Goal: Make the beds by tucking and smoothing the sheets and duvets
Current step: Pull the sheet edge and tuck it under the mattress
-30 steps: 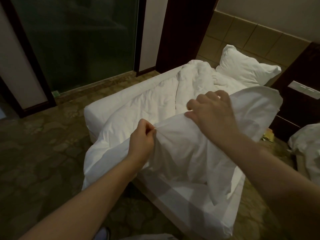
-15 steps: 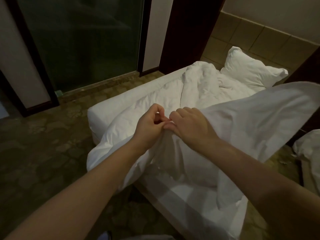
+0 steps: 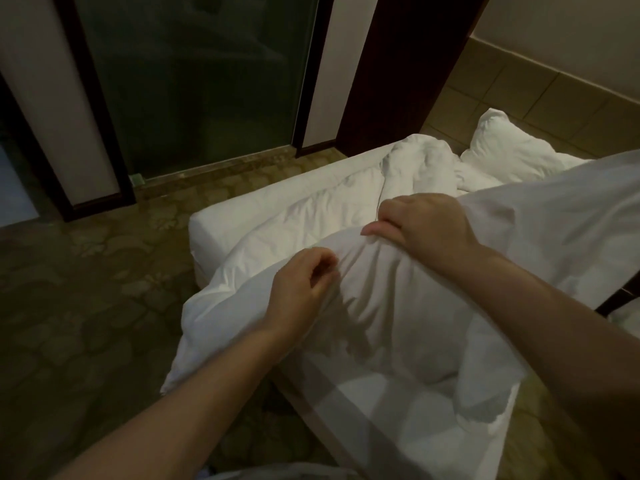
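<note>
**A:** What is surrounding the low white mattress (image 3: 214, 233)?

**B:** A brownish patterned stone floor (image 3: 86, 289) is spreading out from the mattress's left side. A dark green glass door (image 3: 194, 81) is standing beyond that floor, facing the mattress. A dark wooden panel (image 3: 398, 64) is rising behind the mattress's far corner, and a tan tiled wall (image 3: 554, 98) is running behind its head end, where a plump white pillow (image 3: 509, 154) is lying.

**A:** And the rumpled white duvet (image 3: 398, 306)?

**B:** It is lying bunched along the mattress. Its near part is being held up above the foot end, and one corner is hanging off the mattress's left edge.

**A:** How are the hands gripping it?

**B:** The right hand (image 3: 422, 226) is clenching a gathered fold over the middle of the mattress, fingers curling over the top of the cloth. The left hand (image 3: 301, 289) is sitting just toward the foot end from it, fingers curling at the next fold. It is blurring, so I cannot tell whether it is pinching the cloth.
</note>
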A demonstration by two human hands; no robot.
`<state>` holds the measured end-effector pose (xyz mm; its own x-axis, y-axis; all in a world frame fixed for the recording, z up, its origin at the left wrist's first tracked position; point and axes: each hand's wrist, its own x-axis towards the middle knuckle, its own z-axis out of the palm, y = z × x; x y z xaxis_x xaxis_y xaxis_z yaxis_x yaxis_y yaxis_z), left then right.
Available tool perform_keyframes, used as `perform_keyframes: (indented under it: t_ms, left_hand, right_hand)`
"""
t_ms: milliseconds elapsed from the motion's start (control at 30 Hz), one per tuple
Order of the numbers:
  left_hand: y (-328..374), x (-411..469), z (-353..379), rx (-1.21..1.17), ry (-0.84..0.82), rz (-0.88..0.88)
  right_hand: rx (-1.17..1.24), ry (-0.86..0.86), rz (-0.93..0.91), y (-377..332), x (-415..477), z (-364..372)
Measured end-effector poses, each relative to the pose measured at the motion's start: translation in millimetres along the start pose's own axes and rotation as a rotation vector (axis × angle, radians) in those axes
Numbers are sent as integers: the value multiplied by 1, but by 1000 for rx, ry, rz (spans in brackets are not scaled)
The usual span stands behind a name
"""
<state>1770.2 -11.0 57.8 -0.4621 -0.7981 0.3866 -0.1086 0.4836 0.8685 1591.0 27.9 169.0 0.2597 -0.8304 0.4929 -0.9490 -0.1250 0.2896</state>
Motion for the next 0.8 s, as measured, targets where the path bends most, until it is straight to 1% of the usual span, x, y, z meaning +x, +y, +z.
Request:
perform_keyframes:
  t_ms: [100, 167, 233, 333, 467, 667, 800]
  left_hand:
    - [-7, -3, 2, 82, 103, 29]
    - [-10, -2, 3, 139, 136, 47]
    - [-13, -2, 6, 230, 147, 102]
    - [-23, -4, 9, 318, 102, 128]
    - [-32, -3, 6, 309, 50, 100]
    - [-33, -7, 17, 295, -22, 253]
    - [-28, -5, 26, 243, -31, 284]
  right_hand:
    - [-22, 82, -17, 8, 6, -7]
    - [-23, 114, -28, 11, 9, -10]
    - [-28, 124, -27, 12, 8, -12]
    - [-40, 118, -8, 18, 3, -14]
    - [-76, 114, 31, 30, -10, -19]
    - [-98, 111, 61, 37, -22, -21]
    - [-105, 116, 64, 33, -25, -16]
